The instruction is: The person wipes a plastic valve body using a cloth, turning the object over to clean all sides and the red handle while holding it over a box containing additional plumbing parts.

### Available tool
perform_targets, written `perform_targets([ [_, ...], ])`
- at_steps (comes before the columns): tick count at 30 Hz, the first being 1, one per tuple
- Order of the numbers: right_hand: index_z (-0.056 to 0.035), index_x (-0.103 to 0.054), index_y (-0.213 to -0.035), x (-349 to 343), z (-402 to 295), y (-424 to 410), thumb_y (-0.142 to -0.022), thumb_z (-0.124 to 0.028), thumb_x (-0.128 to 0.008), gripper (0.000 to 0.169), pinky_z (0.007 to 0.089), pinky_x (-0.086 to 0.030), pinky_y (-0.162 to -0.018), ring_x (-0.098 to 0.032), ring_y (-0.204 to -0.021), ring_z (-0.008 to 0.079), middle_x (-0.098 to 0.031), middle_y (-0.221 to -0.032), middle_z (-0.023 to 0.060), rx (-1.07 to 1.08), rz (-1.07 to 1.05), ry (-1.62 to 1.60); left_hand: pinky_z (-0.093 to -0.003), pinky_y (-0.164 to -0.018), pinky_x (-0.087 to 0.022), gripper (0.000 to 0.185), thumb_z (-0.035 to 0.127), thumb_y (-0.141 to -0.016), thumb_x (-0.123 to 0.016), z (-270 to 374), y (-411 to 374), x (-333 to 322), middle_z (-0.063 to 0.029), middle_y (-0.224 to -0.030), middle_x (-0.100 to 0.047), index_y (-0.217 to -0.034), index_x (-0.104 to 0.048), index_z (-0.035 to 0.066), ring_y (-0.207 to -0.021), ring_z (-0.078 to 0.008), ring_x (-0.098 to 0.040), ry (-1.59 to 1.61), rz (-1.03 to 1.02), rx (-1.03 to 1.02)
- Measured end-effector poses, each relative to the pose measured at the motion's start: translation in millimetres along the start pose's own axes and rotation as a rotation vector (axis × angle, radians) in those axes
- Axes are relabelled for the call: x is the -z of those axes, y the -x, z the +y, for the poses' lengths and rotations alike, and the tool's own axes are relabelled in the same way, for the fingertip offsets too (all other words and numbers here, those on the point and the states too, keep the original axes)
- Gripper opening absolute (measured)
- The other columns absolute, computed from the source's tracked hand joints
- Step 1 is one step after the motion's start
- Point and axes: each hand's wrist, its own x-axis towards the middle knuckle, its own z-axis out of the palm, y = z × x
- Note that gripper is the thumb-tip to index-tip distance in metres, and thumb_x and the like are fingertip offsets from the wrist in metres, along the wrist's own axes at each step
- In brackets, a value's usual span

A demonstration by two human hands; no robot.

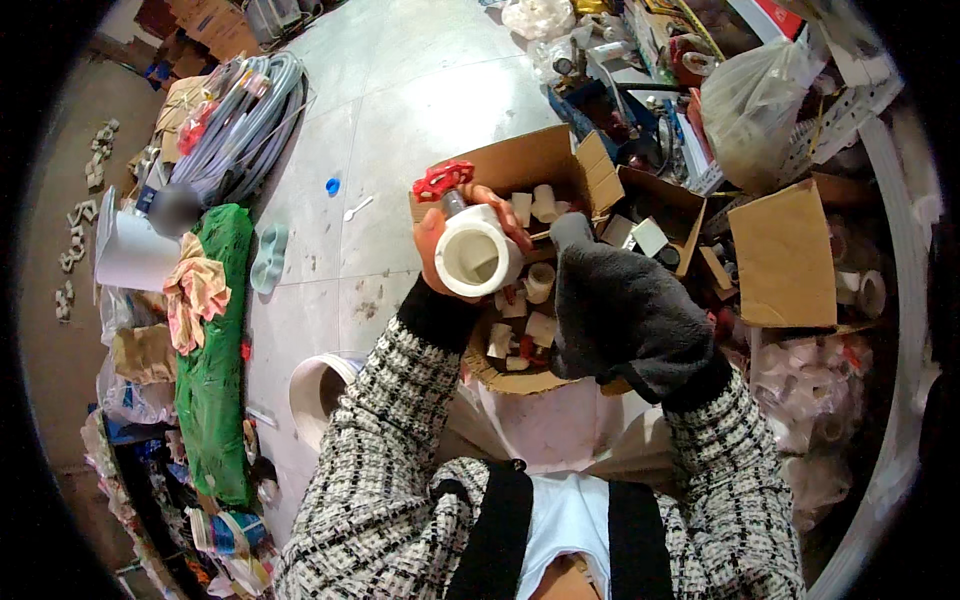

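My left hand [430,246] grips a white plastic pipe valve [491,259], its open round end facing me. A red handwheel [444,180] on a grey stem sticks up at the valve's upper left. A dark grey plush cloth [634,315] covers my right hand entirely, so its fingers are hidden; one narrow bump of the cloth points up just right of the valve. Below both hands stands an open cardboard box [517,154] holding several white pipe fittings [540,283] and some red parts.
Right of the box are another cardboard carton [784,255], bagged fittings [814,390] and a blue toolbox [592,112]. A white bucket [304,401] lies near my left sleeve. Farther left are a long green wrapped bundle [214,375], a crumpled cloth [196,292] and coiled grey hose [255,135].
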Motion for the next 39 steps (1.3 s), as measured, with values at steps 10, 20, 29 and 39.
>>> perform_targets([
  [10, -0.0033, -0.043, -0.116, -6, -6, -16, -0.075, -0.018, -0.063, 0.049, 0.0344, -0.048, -0.082, -0.056, -0.092, 0.0231, -0.055, -0.102, 0.0125, 0.230, -0.005, 0.302, -0.0385, -0.071, -0.049, 0.053, 0.050, -0.073, -0.056, 1, 0, -3, -0.0148, -0.088, -0.055, -0.098, -0.050, 0.004, -0.081, -0.0265, -0.057, -0.274, 0.028, 0.050],
  [20, -0.0031, -0.055, -0.090, -14, 4, -16, -0.054, -0.022, -0.075, 0.045, 0.0336, -0.047, -0.072, -0.057, -0.074, 0.0275, -0.056, -0.083, 0.0139, 0.574, 0.082, 1.092, -0.0388, -0.074, -0.044, 0.056, 0.053, -0.075, -0.054, -7, -5, -3, -0.0149, -0.085, -0.055, -0.097, -0.051, 0.003, -0.081, -0.0272, -0.054, -0.416, -0.016, -0.011],
  [29, -0.0013, -0.058, -0.086, -30, -7, -12, -0.046, -0.020, -0.077, 0.048, 0.0327, -0.046, -0.073, -0.057, -0.080, 0.0261, -0.056, -0.087, 0.0140, 0.707, 0.124, 1.542, -0.0321, -0.078, -0.045, 0.055, 0.047, -0.069, -0.070, -2, -2, -6, -0.0104, -0.091, -0.058, -0.097, -0.055, 0.002, -0.087, -0.0203, -0.057, -0.719, 0.015, -0.078],
  [39, -0.0115, -0.058, -0.068, 0, 26, -21, -0.050, -0.029, -0.071, 0.029, 0.0440, -0.041, -0.071, -0.051, -0.078, 0.0334, -0.053, -0.080, 0.0107, 0.918, 0.053, 1.761, -0.0294, -0.070, -0.045, 0.057, 0.052, -0.070, -0.066, -11, -8, -12, -0.0076, -0.089, -0.059, -0.091, -0.060, 0.000, -0.081, -0.0160, -0.056, -1.233, -0.013, -0.156],
])
